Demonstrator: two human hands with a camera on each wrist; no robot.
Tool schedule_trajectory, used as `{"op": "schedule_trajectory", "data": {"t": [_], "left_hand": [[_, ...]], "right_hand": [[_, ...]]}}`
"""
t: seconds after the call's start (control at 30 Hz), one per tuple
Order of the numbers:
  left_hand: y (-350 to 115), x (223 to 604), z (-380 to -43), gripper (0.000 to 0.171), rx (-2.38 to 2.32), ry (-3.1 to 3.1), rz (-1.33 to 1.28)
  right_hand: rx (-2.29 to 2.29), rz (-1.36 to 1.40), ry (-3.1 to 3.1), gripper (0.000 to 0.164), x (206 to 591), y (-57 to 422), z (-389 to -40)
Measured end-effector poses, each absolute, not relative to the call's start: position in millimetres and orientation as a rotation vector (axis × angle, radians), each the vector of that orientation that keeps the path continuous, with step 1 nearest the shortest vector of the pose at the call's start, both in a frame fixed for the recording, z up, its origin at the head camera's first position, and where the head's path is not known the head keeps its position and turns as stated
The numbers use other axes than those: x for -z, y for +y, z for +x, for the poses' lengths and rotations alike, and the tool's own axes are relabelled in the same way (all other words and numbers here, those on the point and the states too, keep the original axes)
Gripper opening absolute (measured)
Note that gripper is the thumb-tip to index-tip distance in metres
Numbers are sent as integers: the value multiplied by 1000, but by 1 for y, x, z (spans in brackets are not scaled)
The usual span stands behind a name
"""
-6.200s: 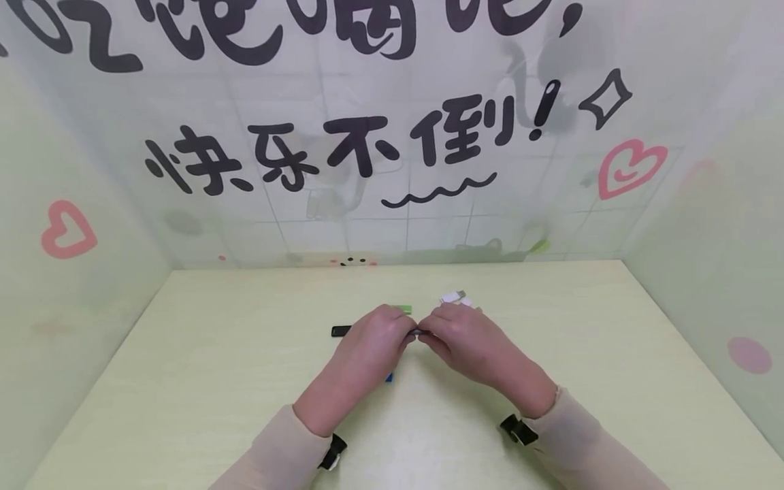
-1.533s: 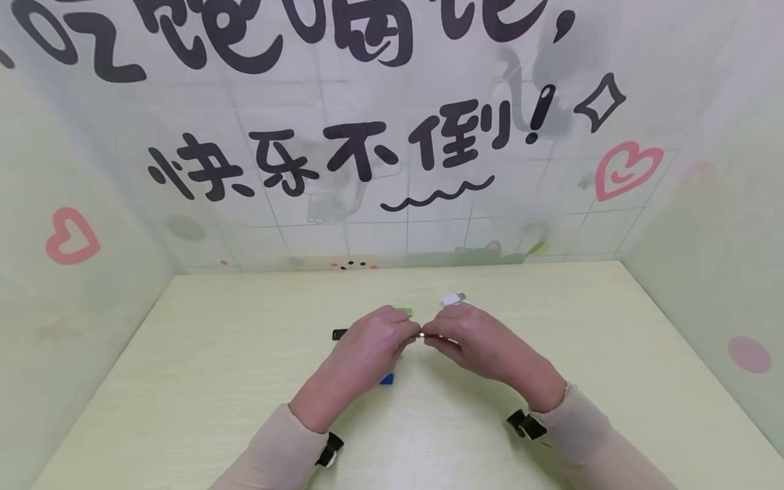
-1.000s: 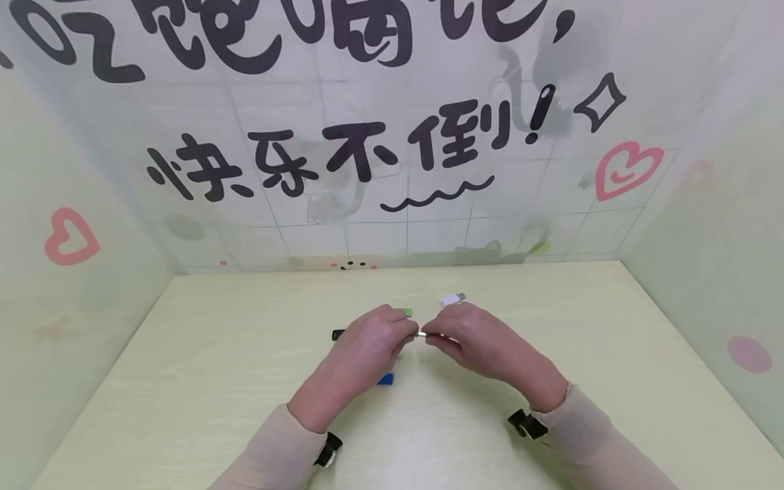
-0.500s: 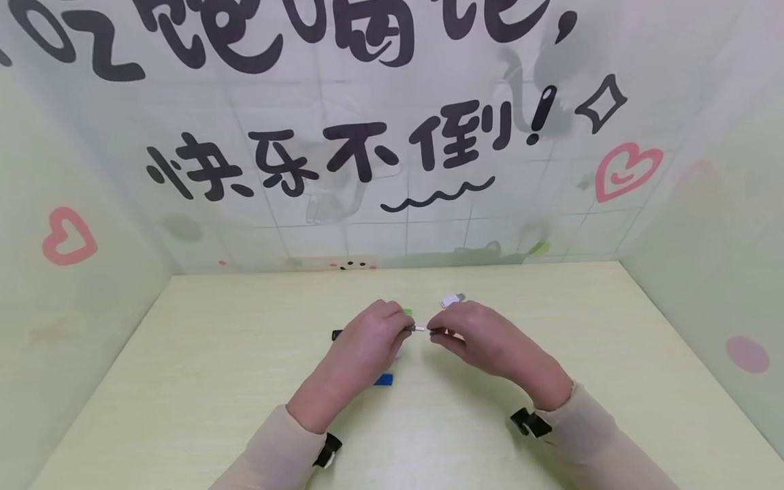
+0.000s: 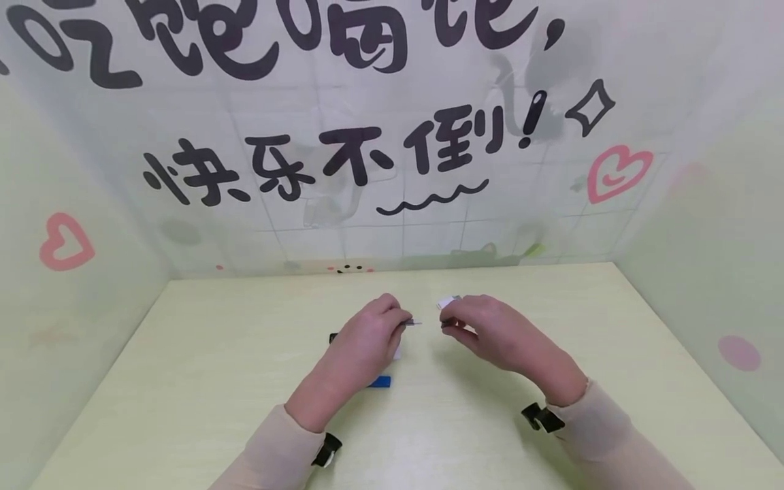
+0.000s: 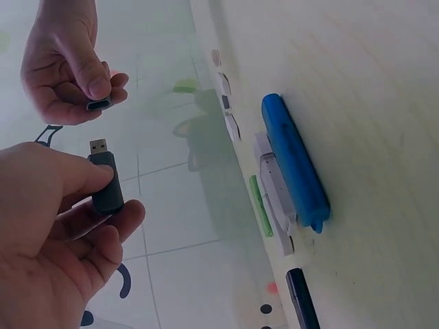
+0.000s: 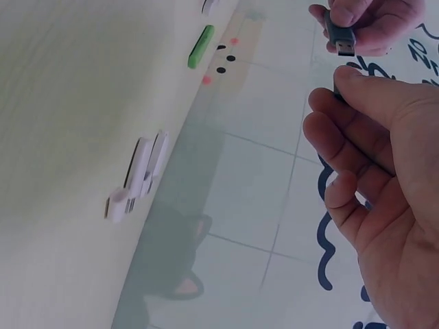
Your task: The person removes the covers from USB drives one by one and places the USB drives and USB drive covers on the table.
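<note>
My left hand (image 5: 367, 333) pinches a dark grey USB flash drive (image 6: 106, 185) between thumb and fingers. Its bare metal plug (image 6: 98, 145) points toward the other hand. Across a small gap, my right hand (image 5: 499, 332) holds a small dark cap (image 6: 99, 105) in its fingertips, the cap's hollow end showing in the left wrist view. Drive and cap are apart, both held above the table. In the right wrist view the thumb hides most of the cap.
Below my left hand lie a blue stick (image 6: 295, 164), a white drive (image 6: 278, 188), a green piece (image 6: 260, 205) and a black stick (image 6: 302, 298). White drives (image 7: 137, 164) lie near my right hand. A printed wall (image 5: 404, 238) closes the table's back.
My hands, earlier together over the drive, have drawn apart. The cap has come off the plug with my right hand, which moved to the right; the left rose slightly.
</note>
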State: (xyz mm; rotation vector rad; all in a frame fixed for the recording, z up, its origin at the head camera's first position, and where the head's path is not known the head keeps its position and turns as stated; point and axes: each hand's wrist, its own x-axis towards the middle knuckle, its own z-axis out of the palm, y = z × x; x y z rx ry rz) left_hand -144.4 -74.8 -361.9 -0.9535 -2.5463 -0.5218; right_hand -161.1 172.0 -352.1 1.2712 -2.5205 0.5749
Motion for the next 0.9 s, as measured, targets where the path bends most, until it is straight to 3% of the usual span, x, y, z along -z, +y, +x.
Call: {"op": "schedule_trajectory", "data": {"t": [0.43, 0.9], "left_hand": [[-51, 356, -150, 17, 650, -2669, -931], [-6, 366, -169, 9, 851, -2815, -873]], "right_hand": [[-518, 1136, -2546, 17, 350, 199, -150], [-457, 1057, -2540, 15, 349, 225, -142]]}}
